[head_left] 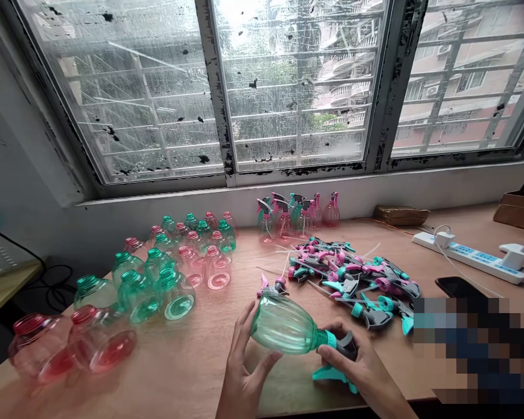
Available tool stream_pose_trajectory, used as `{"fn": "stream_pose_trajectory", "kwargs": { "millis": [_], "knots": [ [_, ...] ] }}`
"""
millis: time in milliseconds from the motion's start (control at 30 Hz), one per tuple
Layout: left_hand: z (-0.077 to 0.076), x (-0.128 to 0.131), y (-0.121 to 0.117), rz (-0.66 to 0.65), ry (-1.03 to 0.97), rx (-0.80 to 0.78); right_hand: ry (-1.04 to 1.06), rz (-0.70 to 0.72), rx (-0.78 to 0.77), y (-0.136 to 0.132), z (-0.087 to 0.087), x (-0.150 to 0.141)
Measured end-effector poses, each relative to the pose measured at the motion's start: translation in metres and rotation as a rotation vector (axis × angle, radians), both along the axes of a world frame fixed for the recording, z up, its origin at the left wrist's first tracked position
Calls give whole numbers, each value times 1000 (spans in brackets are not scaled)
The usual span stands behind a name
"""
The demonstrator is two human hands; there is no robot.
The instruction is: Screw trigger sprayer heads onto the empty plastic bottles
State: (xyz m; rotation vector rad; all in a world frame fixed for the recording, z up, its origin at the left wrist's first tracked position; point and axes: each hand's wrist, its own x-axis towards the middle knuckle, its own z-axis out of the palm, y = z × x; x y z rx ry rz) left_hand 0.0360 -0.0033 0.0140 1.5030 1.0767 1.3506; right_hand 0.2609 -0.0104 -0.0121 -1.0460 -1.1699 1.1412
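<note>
A green see-through spray bottle [286, 326] lies tilted on its side between my hands, just above the table's near edge. My left hand [248, 361] cups its base, thumb below and fingers behind. At the neck, my right hand [353, 358] is wrapped around the teal collar and the grey-and-teal trigger sprayer head [334, 375]. Whether the collar is fully seated on the neck I cannot tell. Just beyond the bottle lies a loose pink-and-grey sprayer head [273, 286]. A pile of sprayer heads [344, 273] in pink, teal and grey spreads behind my right hand.
Headless green and red bottles [174, 294] stand in rows on the left of the table [179, 372]. Several bottles with sprayers [283, 218] stand by the window wall. To the right are a power strip [471, 256], a phone [460, 286] and a cardboard box [517, 209].
</note>
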Motion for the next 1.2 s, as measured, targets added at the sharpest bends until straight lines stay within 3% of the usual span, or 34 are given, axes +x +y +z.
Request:
{"fn": "stream_pose_trajectory", "kwargs": {
  "millis": [233,433,633,1000,1200],
  "knots": [
    [6,0,-7,-68,-16,-92,5,17,7,1,-3,2],
    [0,1,-3,-39,-80,-151,-55,26,26,1,-4,2],
    [-6,0,3,1,-25,-19,27,16,5,0,0,1],
    [-7,-1,0,-37,-93,-109,-5,14,-9,2,1,-1],
    [-9,-1,4,12,-57,-11,-19,5,-30,2,1,1]
  ]
}}
